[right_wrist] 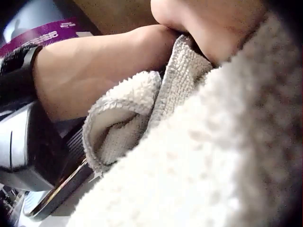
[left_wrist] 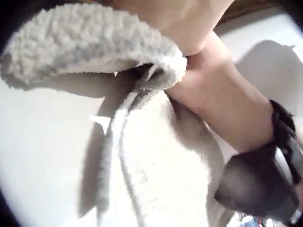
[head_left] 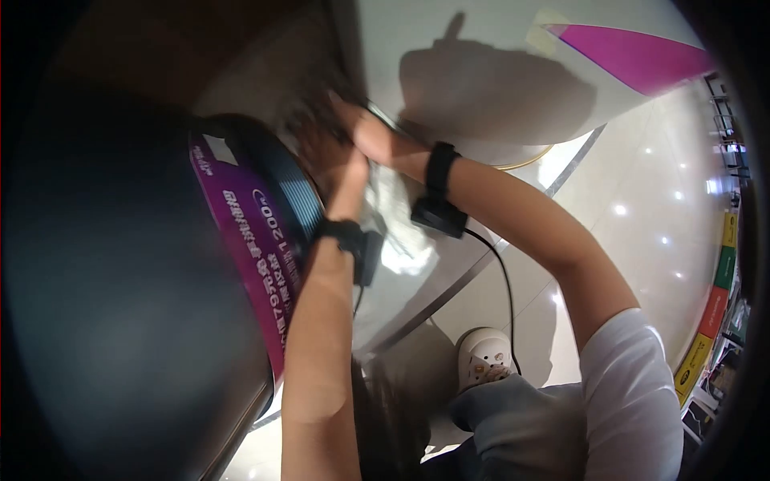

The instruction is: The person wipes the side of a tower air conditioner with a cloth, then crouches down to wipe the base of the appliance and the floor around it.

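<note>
Both hands meet close together in the upper middle of the head view, blurred by motion. A white terry cleaning cloth (head_left: 401, 232) hangs below them. My left hand (head_left: 327, 156) grips the cloth beside the dark rounded body. Just right of it, my right hand (head_left: 370, 132) overlaps it and holds the cloth too. In the left wrist view, the cloth's stitched edge (left_wrist: 94, 42) folds over and tucks in under the hand. From the right wrist view, a bunched corner of the cloth (right_wrist: 187, 71) runs up between the hands. Most fingertips are blurred or hidden.
At left bulges a large dark rounded body (head_left: 120, 264) with a purple printed band (head_left: 253, 248). A white surface (head_left: 497, 40) bearing a magenta patch (head_left: 634, 56) curves across the top. A black cable (head_left: 507, 297) hangs from the right wrist camera, above a shoe (head_left: 483, 357).
</note>
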Motion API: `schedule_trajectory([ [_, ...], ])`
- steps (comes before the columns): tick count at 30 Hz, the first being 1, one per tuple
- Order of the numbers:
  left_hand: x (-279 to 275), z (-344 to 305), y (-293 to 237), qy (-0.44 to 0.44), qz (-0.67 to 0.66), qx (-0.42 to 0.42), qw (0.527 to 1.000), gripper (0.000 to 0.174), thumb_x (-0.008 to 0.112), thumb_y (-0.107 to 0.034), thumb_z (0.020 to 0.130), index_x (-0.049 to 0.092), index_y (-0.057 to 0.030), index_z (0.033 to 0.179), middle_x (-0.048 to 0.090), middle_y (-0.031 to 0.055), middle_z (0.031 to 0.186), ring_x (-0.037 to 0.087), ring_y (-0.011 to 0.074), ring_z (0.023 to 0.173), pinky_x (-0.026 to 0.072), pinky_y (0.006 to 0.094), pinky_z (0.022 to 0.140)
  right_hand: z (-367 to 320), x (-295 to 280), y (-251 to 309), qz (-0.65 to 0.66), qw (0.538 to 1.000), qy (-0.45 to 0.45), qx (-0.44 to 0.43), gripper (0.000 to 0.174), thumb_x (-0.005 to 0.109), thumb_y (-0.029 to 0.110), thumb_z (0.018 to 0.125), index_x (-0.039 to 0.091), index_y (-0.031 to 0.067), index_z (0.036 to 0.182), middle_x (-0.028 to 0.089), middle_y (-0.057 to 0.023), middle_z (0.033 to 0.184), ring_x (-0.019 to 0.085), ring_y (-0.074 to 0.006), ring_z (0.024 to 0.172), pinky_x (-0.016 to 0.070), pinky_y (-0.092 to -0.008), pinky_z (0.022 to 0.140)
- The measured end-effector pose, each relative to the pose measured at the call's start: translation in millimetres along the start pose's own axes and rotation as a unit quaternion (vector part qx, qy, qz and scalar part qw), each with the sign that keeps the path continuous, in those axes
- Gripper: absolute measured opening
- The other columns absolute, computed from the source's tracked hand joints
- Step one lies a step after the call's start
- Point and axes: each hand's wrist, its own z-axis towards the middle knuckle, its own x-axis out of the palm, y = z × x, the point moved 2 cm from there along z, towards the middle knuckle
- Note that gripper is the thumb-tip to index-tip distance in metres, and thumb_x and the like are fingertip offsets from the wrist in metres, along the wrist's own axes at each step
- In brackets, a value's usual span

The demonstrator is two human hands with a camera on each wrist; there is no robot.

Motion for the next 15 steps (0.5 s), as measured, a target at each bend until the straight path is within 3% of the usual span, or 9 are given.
schedule_trajectory([
  [2, 41.1, -41.3, 19.9, -0.071, 0.084, 0.067, 0.992, 0.064, 0.049, -0.032, 0.088, 0.029, -0.0028, 0.142, 0.025, 0.0193, 0.149, 0.02, 0.0329, 0.139, 0.0152, 0.0486, 0.112, -44.9, -5.0, 14.6, -0.001, 0.992, 0.02, 0.122, 0.059, 0.031, 0.045, 0.1, 0.04, 0.0003, 0.137, 0.049, -0.013, 0.134, 0.043, -0.0185, 0.124, 0.0301, -0.0296, 0.105],
  [3, 14.5, -73.8, -4.8, 0.012, 0.068, -0.001, 0.998, 0.067, 0.054, -0.024, 0.085, 0.027, -0.0033, 0.143, 0.025, 0.0207, 0.148, 0.019, 0.035, 0.139, 0.0151, 0.0472, 0.112, -79.1, -2.7, 43.1, 0.059, 0.998, -0.006, 0.021, 0.057, 0.032, 0.043, 0.099, 0.044, -0.0025, 0.132, 0.053, -0.016, 0.126, 0.048, -0.0211, 0.117, 0.0329, -0.0311, 0.103],
  [4, 0.9, -97.5, -22.3, 0.041, 0.051, -0.024, 0.998, 0.073, 0.059, -0.016, 0.079, 0.026, -0.0032, 0.143, 0.024, 0.0209, 0.149, 0.019, 0.0364, 0.138, 0.0146, 0.0461, 0.112, -97.4, -0.9, 47.7, 0.076, 0.986, 0.0, 0.145, 0.057, 0.031, 0.043, 0.1, 0.043, -0.002, 0.133, 0.05, -0.0169, 0.132, 0.045, -0.025, 0.122, 0.0314, -0.0325, 0.105],
  [5, 9.8, -126.1, -19.3, -0.013, 0.02, -0.011, 1.0, 0.077, 0.06, -0.012, 0.076, 0.025, -0.0024, 0.143, 0.021, 0.02, 0.15, 0.018, 0.0371, 0.139, 0.0127, 0.0455, 0.112, -111.7, -9.6, 11.1, -0.061, 0.994, 0.083, -0.044, 0.054, 0.029, 0.039, 0.101, 0.04, -0.0003, 0.136, 0.042, -0.0186, 0.138, 0.038, -0.0306, 0.129, 0.0266, -0.0348, 0.109],
  [6, 11.3, -148.7, -21.2, -0.002, 0.053, -0.025, 0.998, 0.077, 0.06, -0.011, 0.075, 0.025, -0.0021, 0.144, 0.019, 0.0184, 0.152, 0.016, 0.0372, 0.14, 0.0122, 0.0451, 0.112, -141.6, -7.0, 17.7, -0.155, 0.983, 0.055, -0.086, 0.05, 0.026, 0.035, 0.102, 0.043, 0.0004, 0.134, 0.038, -0.018, 0.142, 0.034, -0.0323, 0.132, 0.0241, -0.0375, 0.111],
  [8, -1.2, -188.1, -26.4, 0.011, -0.011, 0.012, 1.0, 0.075, 0.059, -0.012, 0.077, 0.026, -0.0045, 0.144, 0.017, 0.0168, 0.152, 0.015, 0.0348, 0.141, 0.0119, 0.0436, 0.113, -185.4, -5.4, 40.7, -0.209, 0.971, 0.103, 0.046, 0.051, 0.025, 0.035, 0.102, 0.038, 0.0013, 0.137, 0.022, -0.0136, 0.151, 0.025, -0.0227, 0.137, 0.0132, -0.0383, 0.114],
  [12, 9.8, -171.1, -34.1, -0.008, -0.004, -0.018, 1.0, 0.072, 0.057, -0.011, 0.078, 0.028, -0.0062, 0.144, 0.019, 0.0162, 0.152, 0.017, 0.0337, 0.14, 0.0133, 0.0432, 0.112, -170.6, -12.2, 43.0, -0.16, 0.983, 0.085, 0.026, 0.049, 0.027, 0.034, 0.102, 0.038, 0.0023, 0.138, 0.027, -0.0142, 0.149, 0.028, -0.0227, 0.136, 0.017, -0.0357, 0.113],
  [14, 24.1, -130.5, -32.6, -0.04, 0.05, -0.069, 0.996, 0.069, 0.057, -0.015, 0.08, 0.03, -0.0071, 0.143, 0.021, 0.0151, 0.152, 0.019, 0.0318, 0.14, 0.015, 0.0431, 0.111, -132.7, -24.1, 43.0, -0.054, 0.993, 0.106, 0.021, 0.049, 0.028, 0.034, 0.101, 0.037, 0.0033, 0.139, 0.033, -0.0135, 0.146, 0.032, -0.0213, 0.134, 0.0219, -0.0327, 0.111],
  [15, 23.1, -113.5, -34.1, -0.044, 0.094, -0.069, 0.992, 0.068, 0.057, -0.019, 0.08, 0.031, -0.0071, 0.142, 0.024, 0.0147, 0.151, 0.021, 0.0312, 0.139, 0.0164, 0.0431, 0.111, -119.2, -24.1, 49.1, 0.028, 0.99, 0.087, 0.108, 0.048, 0.029, 0.034, 0.101, 0.038, 0.0047, 0.139, 0.037, -0.0127, 0.144, 0.034, -0.0208, 0.133, 0.0241, -0.0314, 0.11],
])
